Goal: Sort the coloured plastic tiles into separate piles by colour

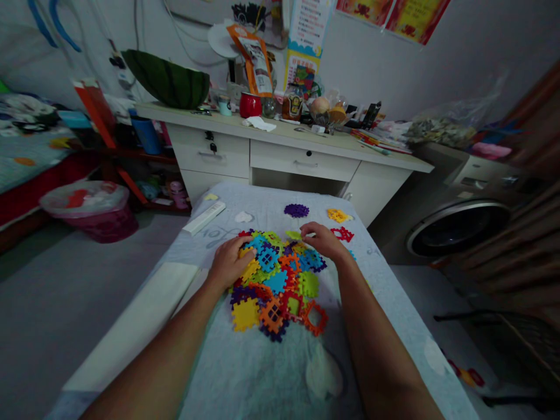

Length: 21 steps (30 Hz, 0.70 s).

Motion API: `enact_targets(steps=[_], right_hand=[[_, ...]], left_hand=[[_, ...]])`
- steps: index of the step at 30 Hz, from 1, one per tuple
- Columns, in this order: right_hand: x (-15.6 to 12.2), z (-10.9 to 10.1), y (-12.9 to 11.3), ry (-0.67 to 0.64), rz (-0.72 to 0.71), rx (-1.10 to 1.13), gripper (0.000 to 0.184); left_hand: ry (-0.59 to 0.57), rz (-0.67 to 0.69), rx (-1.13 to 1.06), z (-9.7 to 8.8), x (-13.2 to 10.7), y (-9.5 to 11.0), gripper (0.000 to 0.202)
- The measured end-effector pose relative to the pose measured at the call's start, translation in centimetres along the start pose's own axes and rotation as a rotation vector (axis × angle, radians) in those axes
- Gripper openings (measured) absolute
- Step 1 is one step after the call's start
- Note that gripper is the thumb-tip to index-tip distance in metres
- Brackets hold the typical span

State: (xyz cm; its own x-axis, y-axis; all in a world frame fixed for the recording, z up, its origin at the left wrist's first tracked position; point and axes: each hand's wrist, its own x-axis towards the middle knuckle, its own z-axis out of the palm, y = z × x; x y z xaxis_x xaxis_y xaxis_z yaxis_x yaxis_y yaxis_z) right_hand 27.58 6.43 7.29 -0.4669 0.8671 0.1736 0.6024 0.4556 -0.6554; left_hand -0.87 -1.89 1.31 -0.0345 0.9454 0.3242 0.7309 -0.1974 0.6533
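Note:
A heap of colourful plastic interlocking tiles (277,282) with notched edges lies on the cloth-covered table (271,379). My left hand (230,262) rests at the heap's left side, thumb and fingers apart, touching yellow and blue tiles. At the far right of the heap, my right hand (322,239) is curled, its fingertips pinching at the edge of a light green tile (293,235). Beyond it lie a purple group of tiles (296,210), a yellow group (338,215) and a red tile (342,234). Some of the heap's tiles are hidden under others.
A long white box (205,217) lies at the table's far left. Behind stands a white desk (301,160) bearing a red pot (250,105), jars and a watermelon-patterned object (168,79). A washing machine (464,204) is at the right, a pink bin (98,219) at the left.

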Motion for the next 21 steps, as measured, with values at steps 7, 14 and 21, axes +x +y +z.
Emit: enact_targets(steps=[7,14,21], right_hand=[[-4.4,-5.2,1.4,0.091,0.210,0.191,0.008],[-11.6,-8.4,3.0,0.149,0.470,0.176,0.010],[-15.9,-8.0,7.6,0.187,0.511,-0.009,0.015]], left_hand=[[-0.001,-0.012,0.003,0.1,0.0,-0.2,0.044],[-0.031,-0.044,-0.005,-0.1,0.0,0.4,0.049],[-0.037,-0.047,-0.013,0.1,0.1,-0.2,0.049]])
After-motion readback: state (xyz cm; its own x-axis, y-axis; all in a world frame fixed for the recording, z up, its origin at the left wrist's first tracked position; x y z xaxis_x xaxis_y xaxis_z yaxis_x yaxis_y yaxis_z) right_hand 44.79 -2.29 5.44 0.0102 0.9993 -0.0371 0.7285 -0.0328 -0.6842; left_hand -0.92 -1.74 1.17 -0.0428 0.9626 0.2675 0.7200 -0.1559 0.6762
